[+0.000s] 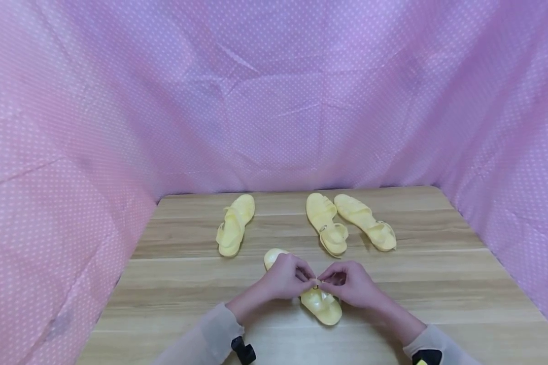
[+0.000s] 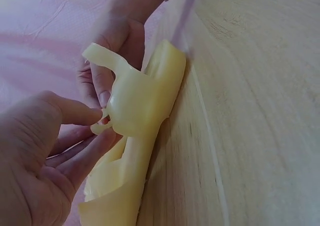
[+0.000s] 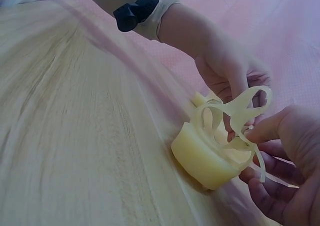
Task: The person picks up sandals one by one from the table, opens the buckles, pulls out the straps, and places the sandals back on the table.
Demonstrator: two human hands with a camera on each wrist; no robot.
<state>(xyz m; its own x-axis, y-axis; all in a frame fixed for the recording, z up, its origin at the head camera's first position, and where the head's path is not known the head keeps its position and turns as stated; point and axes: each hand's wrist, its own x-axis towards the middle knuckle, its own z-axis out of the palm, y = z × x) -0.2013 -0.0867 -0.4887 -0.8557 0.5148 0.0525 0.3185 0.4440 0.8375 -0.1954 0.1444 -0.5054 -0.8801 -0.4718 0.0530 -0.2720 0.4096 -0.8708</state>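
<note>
A pale yellow sandal [image 1: 323, 305] lies on the wooden table [image 1: 438, 284] close to me, its heel end nearest. My left hand [image 1: 310, 278] and right hand [image 1: 324, 280] meet above its middle, and each pinches the thin ankle strap [image 3: 246, 107] at the small buckle. In the left wrist view my left hand [image 2: 97, 121] pinches the strap end beside the sandal [image 2: 137, 131], with the right hand's fingers [image 2: 102, 88] behind it. The right wrist view has my right hand [image 3: 252, 136] on the looped strap above the sandal's heel [image 3: 205, 158].
Three more yellow sandals lie farther back: one alone at the left [image 1: 235, 224], and a pair at the right [image 1: 326, 223] [image 1: 366, 229]. Pink dotted cloth [image 1: 274, 101] walls in the table at the back and both sides. A black band [image 3: 134, 11] is on the left sleeve.
</note>
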